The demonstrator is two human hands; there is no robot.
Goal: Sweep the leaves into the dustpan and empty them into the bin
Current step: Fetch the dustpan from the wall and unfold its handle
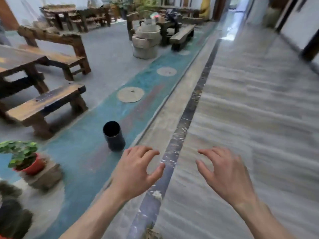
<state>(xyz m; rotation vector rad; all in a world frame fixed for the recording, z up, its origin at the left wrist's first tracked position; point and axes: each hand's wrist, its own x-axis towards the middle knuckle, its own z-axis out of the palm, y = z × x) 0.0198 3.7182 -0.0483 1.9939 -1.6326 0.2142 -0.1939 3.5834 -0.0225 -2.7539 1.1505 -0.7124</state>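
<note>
Soft even daylight, motion blur, warped edges

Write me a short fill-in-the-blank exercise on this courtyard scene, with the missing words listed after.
1. The bin standing on the blue floor strip is ____ in colour.
2. Both the left hand and the right hand hold ____.
3. The potted plant sits in a ____ pot.
4. The bin stands nearer the ____ hand.

Missing words: black; nothing; red; left

The floor (259,118), pale grey on the right and painted blue-green on the left with a dark strip (191,111) between, bore an upright black bin (114,138), round flat discs (130,94), wooden benches (46,107), a red-potted plant (25,159) and stacked stone rings (146,42).
</note>
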